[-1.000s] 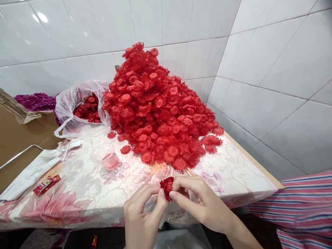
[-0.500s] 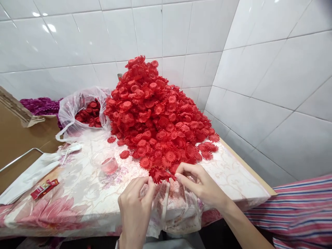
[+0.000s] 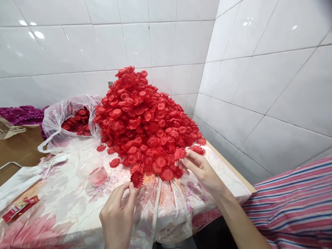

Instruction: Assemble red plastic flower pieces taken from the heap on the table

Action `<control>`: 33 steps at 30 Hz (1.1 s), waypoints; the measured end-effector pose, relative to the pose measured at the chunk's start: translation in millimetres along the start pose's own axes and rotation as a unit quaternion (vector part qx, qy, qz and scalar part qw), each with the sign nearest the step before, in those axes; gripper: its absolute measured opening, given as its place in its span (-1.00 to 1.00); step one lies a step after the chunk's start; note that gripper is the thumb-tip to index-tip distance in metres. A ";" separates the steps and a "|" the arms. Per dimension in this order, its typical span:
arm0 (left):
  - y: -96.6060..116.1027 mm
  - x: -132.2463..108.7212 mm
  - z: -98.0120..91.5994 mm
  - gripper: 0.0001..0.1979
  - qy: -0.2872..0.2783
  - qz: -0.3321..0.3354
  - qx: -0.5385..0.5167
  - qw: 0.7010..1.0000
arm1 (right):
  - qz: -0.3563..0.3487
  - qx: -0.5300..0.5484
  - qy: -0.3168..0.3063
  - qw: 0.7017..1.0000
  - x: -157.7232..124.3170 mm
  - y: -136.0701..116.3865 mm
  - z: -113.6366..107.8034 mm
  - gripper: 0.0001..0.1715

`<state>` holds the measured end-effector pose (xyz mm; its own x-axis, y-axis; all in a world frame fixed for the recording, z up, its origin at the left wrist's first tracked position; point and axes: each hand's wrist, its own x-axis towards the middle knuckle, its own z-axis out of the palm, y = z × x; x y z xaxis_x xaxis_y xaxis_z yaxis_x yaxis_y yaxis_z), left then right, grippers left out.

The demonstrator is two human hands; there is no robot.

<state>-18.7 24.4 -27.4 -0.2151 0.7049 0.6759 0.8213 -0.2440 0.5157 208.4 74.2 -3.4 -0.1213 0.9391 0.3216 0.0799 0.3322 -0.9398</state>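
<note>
A tall heap of red fringed paper-like flower discs (image 3: 145, 128) stands on the table in front of me. Between thumb and forefinger, my left hand (image 3: 118, 211) pinches a darker red flower disc (image 3: 137, 179) at the heap's near edge. To the right, my right hand (image 3: 204, 171) grips another red flower disc (image 3: 180, 154) by its edge, over the heap's near right side. The two hands are apart. White strings (image 3: 157, 207) run over the table's front edge between them.
Left of the heap lies a clear plastic bag (image 3: 53, 121) holding dark red discs. A small clear cup (image 3: 97, 175) with pink contents, a red wrapper (image 3: 20, 208), a cardboard box (image 3: 23, 143) and purple flowers (image 3: 24, 114) are further left. Tiled walls rise behind and right; striped cloth (image 3: 293, 204) is at right.
My hands, earlier close together on a dark red bunch of discs, have moved apart, each with a disc. The view has turned rightward, so the table things sit further left and lower.
</note>
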 end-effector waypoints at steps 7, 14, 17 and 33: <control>16.8 -1.1 2.9 -0.87 -0.012 -0.077 -0.114 0.990 | -0.020 -0.084 -0.004 0.996 5.6 -10.6 3.6 -0.65; 36.5 3.7 5.4 -0.83 -0.073 -0.235 -0.259 0.934 | -0.052 -0.240 0.077 0.966 13.8 -41.0 16.6 -0.77; 37.6 4.1 4.8 -0.81 -0.132 -0.272 -0.331 0.894 | -0.065 -0.199 -0.078 0.975 -9.3 -47.3 30.8 -0.86; 42.7 0.7 -9.3 -0.83 -0.212 -0.350 -0.438 0.801 | 0.112 0.032 -0.130 0.985 -31.3 -42.5 47.0 -0.91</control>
<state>11.3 8.3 0.0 -0.1103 0.9904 -0.0835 -0.1479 0.0667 0.9868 162.3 26.5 21.0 -0.3567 0.9313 0.0734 0.0725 0.1059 -0.9917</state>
